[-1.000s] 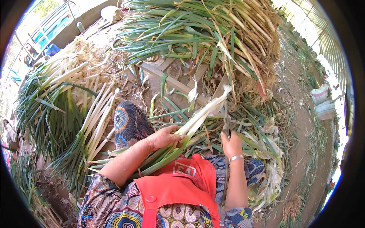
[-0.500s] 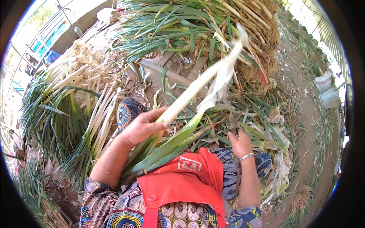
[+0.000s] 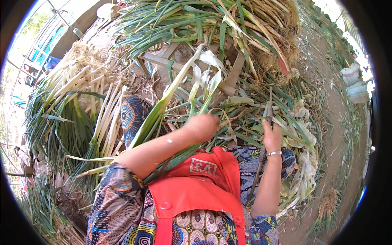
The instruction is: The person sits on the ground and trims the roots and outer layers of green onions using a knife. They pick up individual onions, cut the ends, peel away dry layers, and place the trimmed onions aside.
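Observation:
A long green onion (image 3: 165, 96) slants up from my lap, its pale stem end pointing away from me. Peeled white outer layers (image 3: 209, 67) hang loose beside it. Slightly blurred, my left hand (image 3: 203, 127) is closed around the green leaves under these peeled layers. My right hand (image 3: 272, 136) grips a long, thin, dark knife-like tool (image 3: 268, 108), one end pointing away and the other running back along my forearm. Its exact kind cannot be made out. Trimmed leaves (image 3: 241, 116) lie beneath both hands.
A big heap of untrimmed green onions (image 3: 175, 24) rests on a wooden frame (image 3: 163, 61) ahead. Cleaned white-stemmed onions (image 3: 77, 102) are piled at left. Pale peelings (image 3: 304, 179) lie by my right knee. Sacks (image 3: 354, 83) stand far right.
My left hand has moved right from the onion's stem to the peeled leaves. The onion has tipped lower and leftward, its layers splayed apart. My right hand has shifted slightly right with the tool.

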{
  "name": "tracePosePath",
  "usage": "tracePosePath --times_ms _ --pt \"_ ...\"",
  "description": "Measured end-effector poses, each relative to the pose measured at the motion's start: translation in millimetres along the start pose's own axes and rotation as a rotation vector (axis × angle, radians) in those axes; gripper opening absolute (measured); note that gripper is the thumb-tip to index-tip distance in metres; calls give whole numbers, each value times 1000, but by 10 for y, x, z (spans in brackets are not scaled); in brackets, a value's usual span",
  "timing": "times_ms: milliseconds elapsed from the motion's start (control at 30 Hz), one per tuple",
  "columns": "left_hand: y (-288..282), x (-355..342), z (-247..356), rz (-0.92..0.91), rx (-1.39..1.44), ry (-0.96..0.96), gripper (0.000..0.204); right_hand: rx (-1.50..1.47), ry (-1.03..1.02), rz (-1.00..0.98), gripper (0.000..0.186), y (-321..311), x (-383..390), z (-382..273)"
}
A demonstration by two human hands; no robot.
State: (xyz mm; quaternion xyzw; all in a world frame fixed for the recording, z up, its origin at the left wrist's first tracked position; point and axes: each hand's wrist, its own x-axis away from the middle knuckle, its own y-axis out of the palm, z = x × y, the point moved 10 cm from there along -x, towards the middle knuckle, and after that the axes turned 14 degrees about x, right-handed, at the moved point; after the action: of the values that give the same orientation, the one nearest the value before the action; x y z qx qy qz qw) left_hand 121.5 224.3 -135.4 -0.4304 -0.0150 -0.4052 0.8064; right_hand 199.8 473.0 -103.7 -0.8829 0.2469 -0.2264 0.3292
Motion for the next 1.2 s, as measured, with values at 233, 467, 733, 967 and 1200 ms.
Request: tracePosePath --times_ms 233,467,733,967,1200 --pt "1123 -18 -644 -90 -281 -9 32 -24 29 3 39 16 -26 155" --pt "622 87 -397 -318 238 -119 47 -94 58 80 38 -135 -58 318" --pt "-234 841 -142 -155 1232 52 42 -178 60 121 33 -302 272 160" --pt "3 636 -950 79 1335 -174 43 100 -395 -460 39 357 1700 -732" --pt "78 507 -1035 77 1512 -11 54 262 -529 -576 35 449 1987 -969"
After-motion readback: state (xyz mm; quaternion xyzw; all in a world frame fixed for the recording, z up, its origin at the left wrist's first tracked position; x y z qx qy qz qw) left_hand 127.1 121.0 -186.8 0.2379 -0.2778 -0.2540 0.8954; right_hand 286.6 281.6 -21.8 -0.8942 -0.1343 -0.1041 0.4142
